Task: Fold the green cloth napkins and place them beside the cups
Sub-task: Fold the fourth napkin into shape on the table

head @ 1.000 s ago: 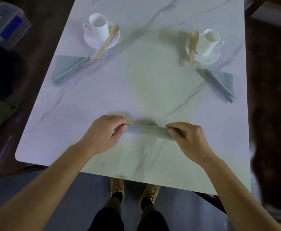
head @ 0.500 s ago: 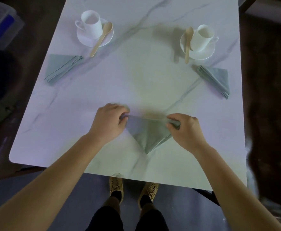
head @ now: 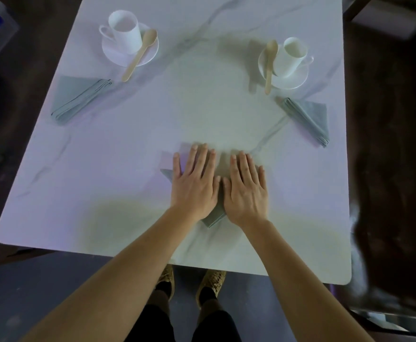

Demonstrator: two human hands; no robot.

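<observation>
Pinch released | left hand (head: 194, 187), right hand (head: 246, 191) spread flat | pressing napkin (head: 215, 215)

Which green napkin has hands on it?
The near napkin, pressed flat under the left hand and right hand. The far-left napkin and far-right napkin lie untouched.

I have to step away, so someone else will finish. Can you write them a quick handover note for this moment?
Hands: left hand and right hand both flat, fingers straight, pressing the middle napkin onto the table; nothing gripped.
Done: left napkin lies folded beside the left cup, right napkin folded beside the right cup.
Left: the middle napkin looks folded to a triangle but is not yet placed; no third cup is in view, so its spot is unclear.
</observation>
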